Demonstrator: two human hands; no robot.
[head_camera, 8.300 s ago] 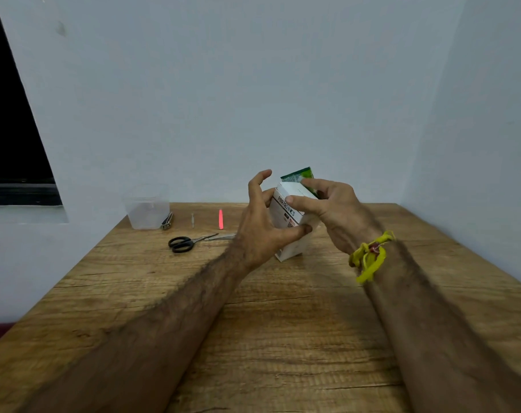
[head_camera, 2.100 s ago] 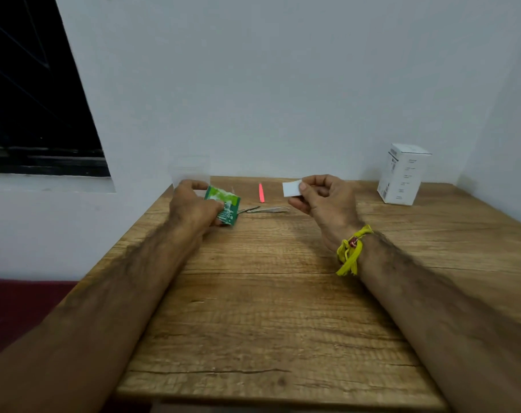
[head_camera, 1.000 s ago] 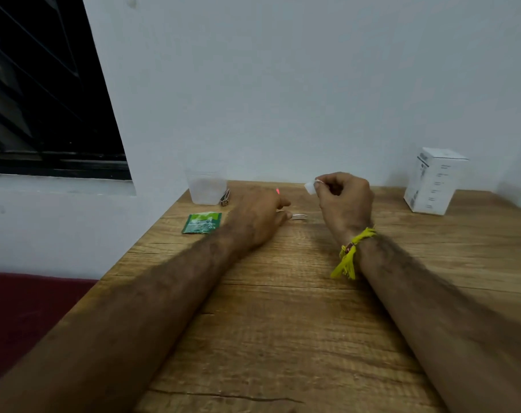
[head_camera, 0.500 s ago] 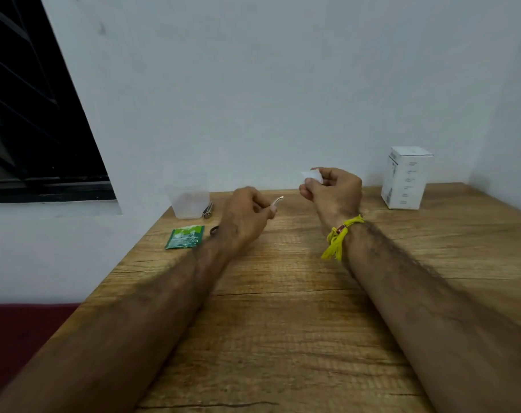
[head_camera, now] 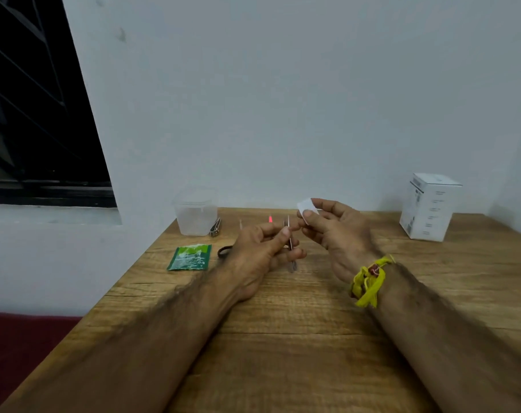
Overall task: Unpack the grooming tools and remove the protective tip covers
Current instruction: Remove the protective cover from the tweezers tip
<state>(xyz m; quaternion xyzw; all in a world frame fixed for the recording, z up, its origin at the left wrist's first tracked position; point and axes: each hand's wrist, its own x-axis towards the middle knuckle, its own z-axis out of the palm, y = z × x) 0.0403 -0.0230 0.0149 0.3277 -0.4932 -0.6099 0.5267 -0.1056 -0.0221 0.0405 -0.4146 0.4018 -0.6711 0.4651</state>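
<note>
My left hand [head_camera: 260, 253] pinches a slim metal tool [head_camera: 291, 263], likely tweezers, and holds it upright above the wooden table [head_camera: 283, 338]. Its upper tip sits just beside my right thumb. My right hand [head_camera: 338, 234], with a yellow thread at the wrist, pinches a small white piece [head_camera: 306, 205] between thumb and fingers. Whether a cover sits on the tool's tip is too small to tell. Black scissors [head_camera: 223, 251] lie behind my left hand, mostly hidden by it.
A green sachet [head_camera: 190, 257] lies flat at the left. Near the wall stand a clear plastic container [head_camera: 196, 217], a nail clipper [head_camera: 215, 228], a thin stick [head_camera: 240, 225] and a pink item [head_camera: 270, 218]. A white box [head_camera: 429, 208] stands at the back right.
My left hand has turned the metal tool upright and brought it up to my right hand. The right hand still holds the white piece. The sachet lies where it was put down.
</note>
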